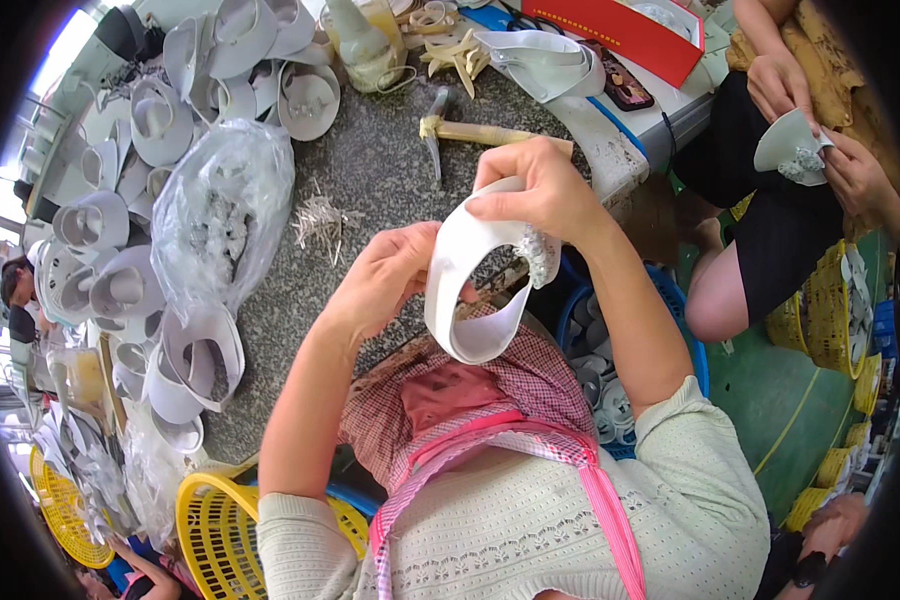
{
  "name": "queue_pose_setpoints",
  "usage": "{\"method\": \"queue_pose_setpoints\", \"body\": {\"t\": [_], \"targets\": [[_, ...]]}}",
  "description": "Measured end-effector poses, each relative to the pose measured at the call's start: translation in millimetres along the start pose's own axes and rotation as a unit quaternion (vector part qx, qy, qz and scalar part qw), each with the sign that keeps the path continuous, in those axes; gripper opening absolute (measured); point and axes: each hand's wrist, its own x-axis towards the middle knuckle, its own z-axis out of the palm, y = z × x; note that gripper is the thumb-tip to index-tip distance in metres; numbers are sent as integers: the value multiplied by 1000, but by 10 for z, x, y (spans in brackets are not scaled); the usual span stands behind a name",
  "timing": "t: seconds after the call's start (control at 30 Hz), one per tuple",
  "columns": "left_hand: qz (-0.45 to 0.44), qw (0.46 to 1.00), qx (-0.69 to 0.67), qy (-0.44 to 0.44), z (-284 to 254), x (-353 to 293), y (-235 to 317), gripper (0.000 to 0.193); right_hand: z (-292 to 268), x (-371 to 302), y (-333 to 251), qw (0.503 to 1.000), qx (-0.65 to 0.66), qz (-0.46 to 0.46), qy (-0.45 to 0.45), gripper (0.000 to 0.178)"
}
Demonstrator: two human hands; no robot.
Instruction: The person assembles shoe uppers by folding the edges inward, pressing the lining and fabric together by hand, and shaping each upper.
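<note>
A white shoe upper (450,265), bent into an open loop with a cluster of silvery beads on one side, is held up over the front edge of the table. My left hand (395,265) is closed on its left edge, the fingertips partly hidden behind it. At the top, my right hand (535,190) pinches the upper between thumb and fingers, just above the beads. Beyond my hands lies a hammer (475,132) with a pale wrapped handle. A small heap of thin silvery pieces (320,222) sits on the speckled stone tabletop (280,330), left of the hammer.
Many white uppers (160,120) crowd the table's left side around a clear plastic bag (225,215). A glue bottle (350,35) stands at the back. Yellow (210,530) and blue (705,370) baskets flank me. At right, a co-worker's hands (850,165) hold another upper.
</note>
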Motion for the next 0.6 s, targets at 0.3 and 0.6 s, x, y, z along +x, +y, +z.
{"method": "queue_pose_setpoints", "body": {"t": [0.3,0.6], "targets": [[133,979,-147,36,271,29,224,39,-98,-119,303,953,144,-140,227,73],[221,910,-347,52,500,280,226,38,333,-329,469,678,729,-92,-18,44]]}}
